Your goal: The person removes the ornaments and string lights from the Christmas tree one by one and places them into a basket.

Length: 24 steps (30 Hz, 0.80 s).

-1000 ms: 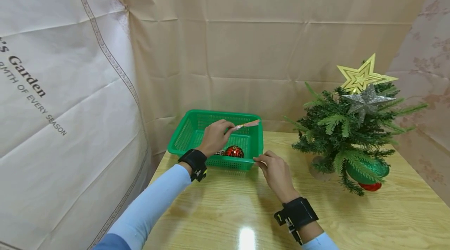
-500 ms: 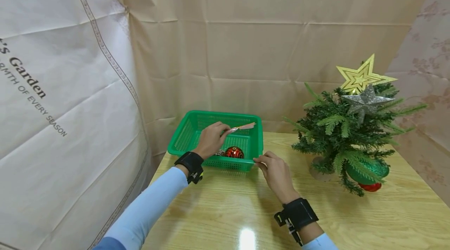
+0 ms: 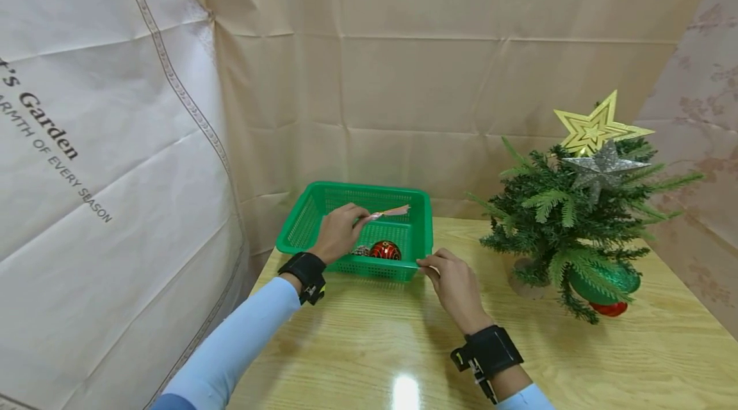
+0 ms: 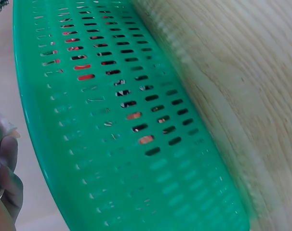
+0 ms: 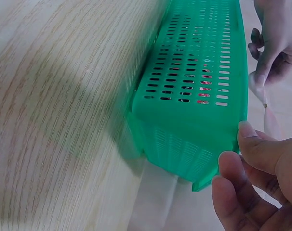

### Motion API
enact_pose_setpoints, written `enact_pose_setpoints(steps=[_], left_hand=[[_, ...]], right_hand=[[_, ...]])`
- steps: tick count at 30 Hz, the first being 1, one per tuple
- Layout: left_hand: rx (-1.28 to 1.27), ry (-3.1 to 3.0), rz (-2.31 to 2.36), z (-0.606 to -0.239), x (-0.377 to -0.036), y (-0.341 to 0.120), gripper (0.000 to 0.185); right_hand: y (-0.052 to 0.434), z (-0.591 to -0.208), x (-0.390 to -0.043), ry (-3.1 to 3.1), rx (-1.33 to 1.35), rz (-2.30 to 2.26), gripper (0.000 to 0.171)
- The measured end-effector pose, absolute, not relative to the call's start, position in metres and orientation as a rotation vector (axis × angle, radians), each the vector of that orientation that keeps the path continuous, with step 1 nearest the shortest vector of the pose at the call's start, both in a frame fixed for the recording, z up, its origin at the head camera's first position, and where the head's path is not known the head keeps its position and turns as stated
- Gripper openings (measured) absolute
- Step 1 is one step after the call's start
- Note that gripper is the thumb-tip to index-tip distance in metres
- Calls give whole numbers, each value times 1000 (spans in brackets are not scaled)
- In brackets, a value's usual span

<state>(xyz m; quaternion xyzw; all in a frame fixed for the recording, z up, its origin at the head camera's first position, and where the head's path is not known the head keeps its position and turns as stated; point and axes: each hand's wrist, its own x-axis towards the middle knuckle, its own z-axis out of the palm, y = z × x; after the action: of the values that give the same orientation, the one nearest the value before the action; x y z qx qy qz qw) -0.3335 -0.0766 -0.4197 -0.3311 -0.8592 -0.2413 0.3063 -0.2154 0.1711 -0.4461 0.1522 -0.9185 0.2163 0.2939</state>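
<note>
Over the green plastic basket [image 3: 369, 187], my left hand [image 3: 336, 232] pinches a pale pink ribbon bow [image 3: 394, 211] between thumb and fingers. The right wrist view shows the bow's thin gold tie [image 5: 265, 105]. Inside the basket lie a red bauble [image 3: 385, 250] with gold and dark patterns and, left of it, a small speckled ornament [image 3: 361, 250], partly hidden by the basket's front wall. My right hand [image 3: 455, 285] pinches the rim at the basket's near right corner, thumb on top. Only some left fingers [image 4: 8, 178] show in the left wrist view.
A small artificial Christmas tree [image 3: 548, 205] stands on the right of the wooden table [image 3: 357, 339]. It carries a gold star [image 3: 596, 128], a silver star [image 3: 605, 166], a green bauble [image 3: 611, 278] and a red bauble [image 3: 610, 309]. Cloth sheets [image 3: 415, 83] hang behind and at the sides.
My left hand has drawn back to the left and slightly down with the bow, which now sits further from the basket's right edge. The right hand keeps its place on the rim.
</note>
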Motion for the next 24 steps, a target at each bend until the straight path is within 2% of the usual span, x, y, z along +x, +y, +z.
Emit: enact_pose_setpoints(steps=[24], left_hand=[[-867,-2269,-611,-426,-331,-93,9]], right_hand=[[170,-446,-215,-2469,387,549,14]])
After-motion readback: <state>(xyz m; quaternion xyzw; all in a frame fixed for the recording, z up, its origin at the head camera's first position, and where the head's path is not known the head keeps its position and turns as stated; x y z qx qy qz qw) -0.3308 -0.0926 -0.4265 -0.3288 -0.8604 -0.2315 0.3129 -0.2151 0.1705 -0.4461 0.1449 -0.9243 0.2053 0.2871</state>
